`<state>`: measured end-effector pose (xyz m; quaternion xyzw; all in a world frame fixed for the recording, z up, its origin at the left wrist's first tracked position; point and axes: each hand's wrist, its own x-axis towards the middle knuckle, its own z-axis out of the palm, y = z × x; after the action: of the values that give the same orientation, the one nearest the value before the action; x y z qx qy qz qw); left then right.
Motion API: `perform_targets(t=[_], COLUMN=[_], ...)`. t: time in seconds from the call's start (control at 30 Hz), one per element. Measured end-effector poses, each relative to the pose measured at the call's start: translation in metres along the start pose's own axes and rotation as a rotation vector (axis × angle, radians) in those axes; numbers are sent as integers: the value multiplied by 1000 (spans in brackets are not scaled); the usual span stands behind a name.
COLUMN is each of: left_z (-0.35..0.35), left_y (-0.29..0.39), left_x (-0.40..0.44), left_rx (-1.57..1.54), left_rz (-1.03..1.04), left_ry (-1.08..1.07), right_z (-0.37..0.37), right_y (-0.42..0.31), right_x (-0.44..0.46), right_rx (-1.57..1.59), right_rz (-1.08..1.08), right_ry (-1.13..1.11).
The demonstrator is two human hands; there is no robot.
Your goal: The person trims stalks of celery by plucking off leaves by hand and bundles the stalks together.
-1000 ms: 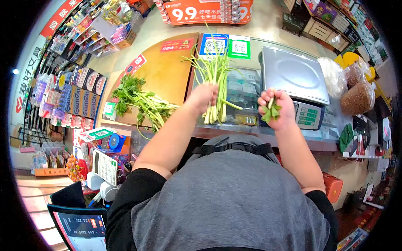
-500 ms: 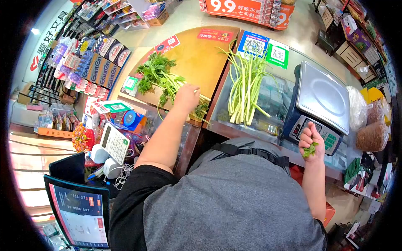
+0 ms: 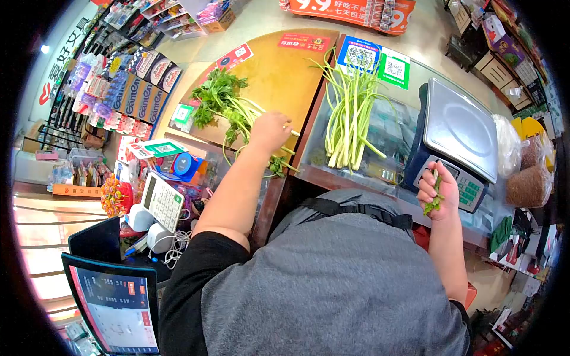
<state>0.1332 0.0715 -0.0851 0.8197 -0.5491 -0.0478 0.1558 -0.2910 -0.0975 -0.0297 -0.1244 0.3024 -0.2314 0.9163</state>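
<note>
Left hand (image 3: 271,132) off the trimmed stalks (image 3: 350,118) at centre, where it sits a second ago; now at the stem ends of the leafy greens (image 3: 228,101), left of centre. Right hand (image 3: 441,193) lower and farther right in the frame than a second ago. More of its green sprig (image 3: 434,204) shows than half a second back. View shifts: monitor (image 3: 110,302) more fully seen at lower left; orange sign (image 3: 347,13) now cropped by top edge.
</note>
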Motion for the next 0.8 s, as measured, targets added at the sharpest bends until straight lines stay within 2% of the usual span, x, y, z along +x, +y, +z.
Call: perform_targets(t=[0.1,0.13,0.23,0.27,0.37,0.43,0.5,0.53,0.57,0.6,0.67,0.77,0.8], left_z=[17,23,16,16,-13,-40,-65,-102,-122,-146,-190,-225,-228], left_y=[17,19,21,14,8,-7,-53,-32,-45,-30,-16,-2,3], left_x=[9,6,-4,-7,1,5,15,9,6,3,-5,-19,-21], left_rx=[308,368,439,350,115,-158,-640,-762,-913,-962,-923,-854,-854], left_rz=[-95,-67,1,13,-153,-247,-260,-385,-423,-309,-196,-20,-11], left_ry=[-339,-237,-181,-115,19,336,533,669,717,910,1106,1259,1237], right_z=[12,13,7,2,-7,-13,-15,-15,-14,-12,-8,4,7], right_y=[1,1,-1,-2,-5,-4,-3,-2,-1,0,1,4,5], right_x=[-2,-4,-11,-13,-18,-18,-14,-11,-8,-5,1,10,13], right_rx=[-39,-49,-25,-32,-1,15,16,6,6,4,-3,-26,-50], right_rz=[-2,-19,-43,-53,-71,-66,-58,-50,-37,-23,2,37,44], right_ry=[-24,-43,-27,-1,43,52,54,54,44,34,11,-30,-28])
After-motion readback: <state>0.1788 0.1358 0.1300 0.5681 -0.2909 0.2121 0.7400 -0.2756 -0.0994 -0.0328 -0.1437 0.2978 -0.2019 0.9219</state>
